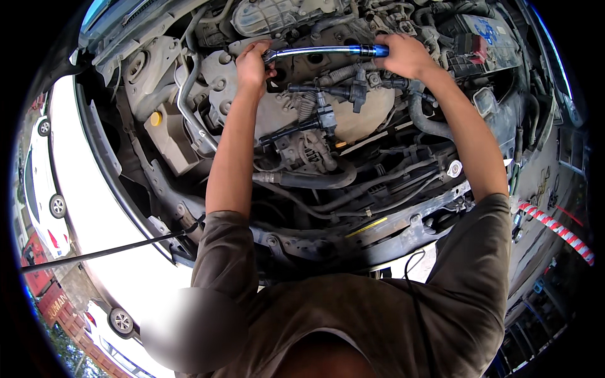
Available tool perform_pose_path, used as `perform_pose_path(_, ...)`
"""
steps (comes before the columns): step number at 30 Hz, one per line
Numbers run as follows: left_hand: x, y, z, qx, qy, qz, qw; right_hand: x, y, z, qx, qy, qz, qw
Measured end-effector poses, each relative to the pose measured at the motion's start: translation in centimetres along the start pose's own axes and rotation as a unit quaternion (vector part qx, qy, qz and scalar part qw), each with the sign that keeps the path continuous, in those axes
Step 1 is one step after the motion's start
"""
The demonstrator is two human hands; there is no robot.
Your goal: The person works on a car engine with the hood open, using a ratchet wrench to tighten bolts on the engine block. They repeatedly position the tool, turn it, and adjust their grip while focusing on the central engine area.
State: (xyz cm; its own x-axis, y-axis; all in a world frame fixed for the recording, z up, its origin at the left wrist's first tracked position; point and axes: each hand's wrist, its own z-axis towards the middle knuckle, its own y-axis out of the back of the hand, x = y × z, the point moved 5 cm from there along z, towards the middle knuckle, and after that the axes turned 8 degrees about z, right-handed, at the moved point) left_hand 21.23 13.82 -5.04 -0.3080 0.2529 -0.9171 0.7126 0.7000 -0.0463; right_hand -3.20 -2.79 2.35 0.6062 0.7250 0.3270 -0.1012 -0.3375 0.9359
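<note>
A long ratchet wrench (321, 50) with a chrome shaft and a blue-and-black handle lies level across the top of the engine (242, 116). My left hand (253, 66) is closed at its head, over the left part of the engine; the socket end is hidden below my fingers. Around the blue handle end, my right hand (405, 55) is wrapped. Just nearer than the wrench, two black ignition coils with long stems rest on the engine: one coil (358, 91) below the handle, another coil (326, 114) farther left.
Black hoses (315, 181) run along the engine's front. A reservoir with a yellow cap (156, 118) stands left, a battery (488, 41) at the far right. A thin black rod (113, 251) crosses the left fender. Red-and-white striped tubing (558, 233) lies right. Parked white cars show at left.
</note>
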Motion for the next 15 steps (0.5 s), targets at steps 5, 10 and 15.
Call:
perform_pose_path(5,0.2,0.0,-0.1,0.024,0.0,0.029,0.999,1.4,-1.4,-3.7,0.199,-0.072,0.145,0.967)
perform_pose_path(10,0.5,0.3,-0.1,0.026,-0.01,0.049,0.998,2.8,-1.5,-5.9,0.151,-0.138,0.2,0.958)
perform_pose_path(15,-0.2,0.1,0.4,0.035,-0.028,0.108,0.993,4.8,-4.6,-10.0,0.117,-0.197,0.332,0.915)
